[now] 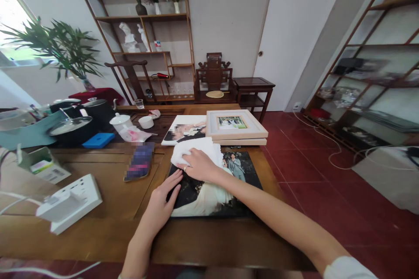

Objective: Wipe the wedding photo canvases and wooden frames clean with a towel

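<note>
Spanning the foreground, a broad brown wooden table (229, 239) carries several pictures. Flat on it, near the front edge, lies a dark rectangular photo panel (206, 200) showing a figure in a long pale gown and another in a grey suit (the right forearm hides part of it). Just behind are two stacked pale-wood picture frames (232, 123), with a white rectangular panel (194, 132) to their left. Well to the left sits a chunky white power strip (93, 189). A folded soft white cloth (197, 143) lies at the dark panel's upper left part. The bare right hand (199, 163) rests on the cloth, fingers bent; whether they clamp the fabric, I cannot tell. The bare left hand (161, 196), thumb and fingers apart, touches the dark panel's left edge. A thin ring (185, 168) circles one right-hand finger.
</note>
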Action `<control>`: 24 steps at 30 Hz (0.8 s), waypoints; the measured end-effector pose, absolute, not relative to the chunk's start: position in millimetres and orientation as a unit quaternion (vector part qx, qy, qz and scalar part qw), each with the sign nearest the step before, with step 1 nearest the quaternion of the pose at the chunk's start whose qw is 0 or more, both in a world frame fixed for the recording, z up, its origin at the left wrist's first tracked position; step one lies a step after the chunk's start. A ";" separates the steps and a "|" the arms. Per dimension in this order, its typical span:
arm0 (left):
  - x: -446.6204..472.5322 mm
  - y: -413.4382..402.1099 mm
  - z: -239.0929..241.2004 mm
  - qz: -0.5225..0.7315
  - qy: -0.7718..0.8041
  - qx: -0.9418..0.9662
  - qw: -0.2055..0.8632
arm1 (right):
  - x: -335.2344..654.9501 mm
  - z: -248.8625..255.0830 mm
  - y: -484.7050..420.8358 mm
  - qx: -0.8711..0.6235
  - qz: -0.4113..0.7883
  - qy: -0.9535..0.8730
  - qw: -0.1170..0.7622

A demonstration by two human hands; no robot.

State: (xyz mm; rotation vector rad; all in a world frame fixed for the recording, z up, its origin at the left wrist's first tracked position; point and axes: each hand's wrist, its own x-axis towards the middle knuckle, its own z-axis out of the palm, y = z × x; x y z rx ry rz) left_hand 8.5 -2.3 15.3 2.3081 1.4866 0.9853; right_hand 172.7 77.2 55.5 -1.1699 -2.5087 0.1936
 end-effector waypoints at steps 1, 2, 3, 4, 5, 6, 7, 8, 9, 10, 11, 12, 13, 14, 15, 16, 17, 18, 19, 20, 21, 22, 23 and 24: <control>8.1 -1.9 14.9 0.336 0.508 0.785 0.114 | 173.0 54.6 77.3 -0.418 0.067 -0.887 0.183; 7.6 -1.4 14.2 0.337 0.509 0.784 0.115 | 175.6 53.7 76.9 -0.423 0.065 -0.885 0.184; 7.1 -0.8 13.5 0.338 0.510 0.783 0.117 | 180.2 52.9 75.9 -0.428 0.064 -0.882 0.185; 6.6 -0.3 12.8 0.338 0.510 0.782 0.118 | 186.5 52.2 74.5 -0.434 0.062 -0.880 0.186; 6.2 0.1 12.2 0.338 0.510 0.782 0.119 | 194.2 51.6 72.7 -0.439 0.061 -0.877 0.186; 6.1 0.4 11.6 0.338 0.510 0.782 0.120 | 202.9 51.1 70.6 -0.444 0.060 -0.874 0.187; 6.0 0.5 11.3 0.338 0.510 0.782 0.122 | 212.5 50.6 68.1 -0.450 0.059 -0.871 0.187; 6.1 0.6 11.1 0.337 0.510 0.782 0.122 | 222.7 50.2 65.3 -0.457 0.058 -0.868 0.188; 6.3 0.7 11.2 0.337 0.511 0.781 0.123 | 233.4 49.6 62.1 -0.463 0.057 -0.864 0.189; 6.5 0.8 11.4 0.335 0.513 0.781 0.124 | 244.4 48.9 58.5 -0.470 0.056 -0.860 0.190; 6.7 1.1 11.9 0.332 0.514 0.781 0.126 | 255.4 48.0 54.7 -0.476 0.055 -0.856 0.192; 6.8 1.6 12.5 0.329 0.514 0.782 0.128 | 266.4 46.9 50.8 -0.483 0.053 -0.852 0.194; 6.8 2.4 13.4 0.325 0.513 0.784 0.129 | 277.0 45.6 46.9 -0.488 0.052 -0.849 0.197; 6.7 3.3 14.3 0.320 0.511 0.787 0.131 | 287.0 44.3 43.2 -0.493 0.051 -0.845 0.200; 6.6 4.4 15.3 0.316 0.508 0.790 0.132 | 296.1 43.0 40.0 -0.495 0.050 -0.843 0.203; 6.4 5.4 16.1 0.313 0.506 0.793 0.134 | 303.9 41.7 37.2 -0.496 0.050 -0.842 0.205; 6.3 6.4 16.8 0.310 0.504 0.794 0.136 | 310.4 40.7 34.9 -0.495 0.050 -0.842 0.208; 6.1 7.2 17.3 0.308 0.504 0.795 0.137 | 315.1 39.8 32.8 -0.491 0.051 -0.844 0.211; 6.0 7.8 17.5 0.307 0.506 0.794 0.137 | 318.2 39.3 30.5 -0.485 0.051 -0.846 0.214; 6.0 8.2 17.4 0.306 0.510 0.793 0.136 | 319.6 39.1 27.8 -0.477 0.053 -0.850 0.217; 6.0 8.4 17.2 0.306 0.513 0.791 0.134 | 319.4 39.2 24.1 -0.468 0.054 -0.854 0.219; 6.0 8.3 16.9 0.306 0.516 0.789 0.133 | 317.9 39.5 19.1 -0.458 0.056 -0.860 0.220; 6.2 8.2 16.6 0.305 0.518 0.788 0.132 | 315.3 40.2 12.5 -0.446 0.061 -0.865 0.220; 6.4 8.0 16.4 0.304 0.519 0.788 0.132 | 312.0 41.1 4.4 -0.434 0.069 -0.871 0.219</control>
